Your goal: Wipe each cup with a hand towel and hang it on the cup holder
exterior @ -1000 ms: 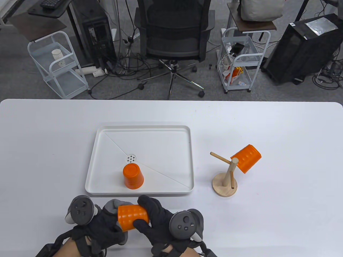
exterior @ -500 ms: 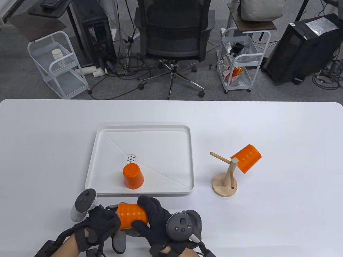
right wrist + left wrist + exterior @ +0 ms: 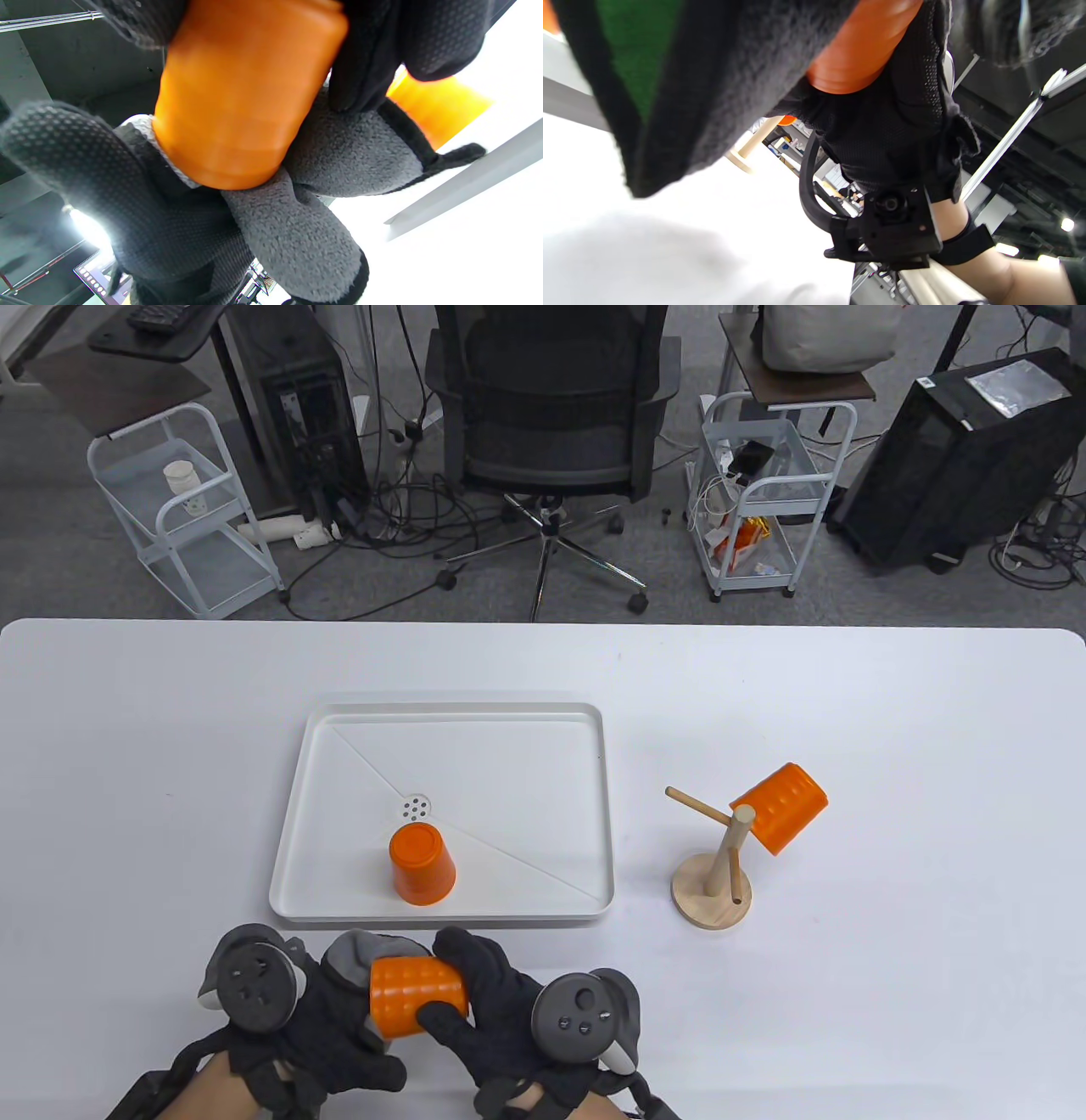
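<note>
An orange cup [image 3: 417,997] is clamped sideways by the right hand [image 3: 488,1014], low over the desk [image 3: 891,712] near edge. The left hand [image 3: 327,1027] is closed on a grey hand towel [image 3: 352,954] pressed at the cup's mouth: wiping step, prob. Next, it must be carried to the cup holder [image 3: 717,857] & slid on a free peg. 2nd cup [image 3: 779,808] is hung already; 3rd cup [image 3: 422,864] waits inverted in the white tray [image 3: 543,712]. Behind: office chair [image 3: 551,415], carts.

- Both hands wear black knit gloves, the left hand [image 3: 335,1027] and right hand [image 3: 484,1010] alike, with dotted grip palms.
- Dark grey round trackers [image 3: 253,988] with small buttons.
- Black wrist strap [image 3: 967,245], camera mount [image 3: 895,231] and looped cable [image 3: 808,186].
</note>
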A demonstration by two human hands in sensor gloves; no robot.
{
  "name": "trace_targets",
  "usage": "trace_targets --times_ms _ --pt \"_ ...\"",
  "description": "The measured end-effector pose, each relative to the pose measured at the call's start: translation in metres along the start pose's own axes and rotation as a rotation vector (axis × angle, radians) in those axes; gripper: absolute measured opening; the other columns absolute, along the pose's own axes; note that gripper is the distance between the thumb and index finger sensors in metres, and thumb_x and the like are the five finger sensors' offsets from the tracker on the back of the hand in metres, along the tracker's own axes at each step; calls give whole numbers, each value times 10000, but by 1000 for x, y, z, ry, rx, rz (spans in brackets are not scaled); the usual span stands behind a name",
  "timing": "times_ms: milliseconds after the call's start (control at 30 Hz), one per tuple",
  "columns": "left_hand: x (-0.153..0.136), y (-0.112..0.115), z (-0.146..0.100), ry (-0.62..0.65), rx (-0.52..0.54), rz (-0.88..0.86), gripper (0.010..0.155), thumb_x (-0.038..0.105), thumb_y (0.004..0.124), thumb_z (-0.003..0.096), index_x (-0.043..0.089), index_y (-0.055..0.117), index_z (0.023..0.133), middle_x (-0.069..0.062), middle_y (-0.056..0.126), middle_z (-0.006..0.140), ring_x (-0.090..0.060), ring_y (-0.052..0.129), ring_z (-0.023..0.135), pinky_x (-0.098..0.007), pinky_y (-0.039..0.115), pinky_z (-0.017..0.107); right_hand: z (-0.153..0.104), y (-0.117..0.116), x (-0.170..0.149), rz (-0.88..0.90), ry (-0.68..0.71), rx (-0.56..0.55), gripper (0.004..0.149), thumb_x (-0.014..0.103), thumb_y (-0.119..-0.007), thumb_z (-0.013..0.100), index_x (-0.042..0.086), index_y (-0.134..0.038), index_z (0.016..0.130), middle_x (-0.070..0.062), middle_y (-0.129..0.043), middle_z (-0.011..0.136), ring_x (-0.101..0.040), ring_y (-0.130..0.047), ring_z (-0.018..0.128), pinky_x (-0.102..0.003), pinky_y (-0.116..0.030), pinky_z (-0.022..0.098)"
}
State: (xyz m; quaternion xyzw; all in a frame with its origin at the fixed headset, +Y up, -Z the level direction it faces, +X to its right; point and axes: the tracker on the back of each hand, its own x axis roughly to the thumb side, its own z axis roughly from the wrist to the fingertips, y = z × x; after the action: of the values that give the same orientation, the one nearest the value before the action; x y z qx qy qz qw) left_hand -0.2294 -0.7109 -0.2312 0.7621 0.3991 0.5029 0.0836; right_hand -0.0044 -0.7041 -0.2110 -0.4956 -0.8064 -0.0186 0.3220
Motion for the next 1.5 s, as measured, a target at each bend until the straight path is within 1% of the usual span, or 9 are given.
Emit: trace_targets --times_ms 200,433,533,700,833,1000,1100,1267,1500 --pt "-14 4 0 -56 44 -213 761 761 718 391 302 721 997 76 732 1111 -482 755 906 -700 609 649 0 0 -1 -32 5 -3 765 498 -668 503 37 -353 1026 -304 -579 979 -452 -889 668 -640 -721 565" --pt "-30 11 -2 -143 -14 -607 824 791 641 411 265 665 1044 32 690 1137 -493 759 896 -695 625 633 0 -1 0 -80 38 -3 760 476 -679 506 55 -326 1030 -297 -531 1007 -479 -842 725 -660 -680 595" --pt "-34 13 -2 -145 -42 -691 859 818 578 422 253 623 1066 21 659 1152 -485 776 889 -680 654 622 0 -2 1 -99 52 -5 757 469 -686 506 63 -323 1031 -289 -517 1018 -489 -828 744 -666 -669 603" --pt "-39 14 -3 -126 -28 -752 915 850 488 419 227 586 1082 -4 646 1157 -467 810 881 -652 697 609 1 1 2 -124 58 -27 760 463 -700 500 68 -330 1032 -287 -522 1021 -498 -833 742 -665 -674 598" --pt "-39 9 -6 -106 32 -792 1010 882 431 369 187 558 1091 -47 625 1158 -497 796 892 -657 693 609 1 8 2 -141 59 -76 761 458 -714 494 68 -343 1032 -291 -530 1015 -499 -841 731 -663 -682 589" --pt "-36 -2 -14 -100 115 -790 1042 878 452 348 157 521 1098 -97 576 1167 -538 760 908 -684 657 620 1 19 0 -122 47 -132 763 459 -724 489 62 -358 1028 -298 -543 1003 -495 -851 712 -662 -689 576" --pt "-33 -9 -18 -101 172 -763 1019 865 466 351 177 511 1103 -83 553 1178 -556 747 913 -694 644 625 0 24 0 -105 39 -162 764 459 -724 489 59 -356 1027 -300 -541 1001 -496 -850 710 -660 -690 575" --pt "-29 -17 -23 -104 262 -713 948 840 491 362 274 492 1122 -38 460 1221 -590 712 926 -712 617 633 -1 30 -1 -100 35 -187 763 463 -722 489 53 -365 1025 -300 -553 997 -491 -856 702 -658 -695 569" --pt "-23 -17 -21 -100 252 -645 842 780 547 402 333 513 1115 -40 375 1232 -604 667 947 -728 580 650 -1 26 0 -90 40 -163 762 473 -715 490 52 -373 1026 -298 -566 993 -480 -868 695 -651 -705 566"
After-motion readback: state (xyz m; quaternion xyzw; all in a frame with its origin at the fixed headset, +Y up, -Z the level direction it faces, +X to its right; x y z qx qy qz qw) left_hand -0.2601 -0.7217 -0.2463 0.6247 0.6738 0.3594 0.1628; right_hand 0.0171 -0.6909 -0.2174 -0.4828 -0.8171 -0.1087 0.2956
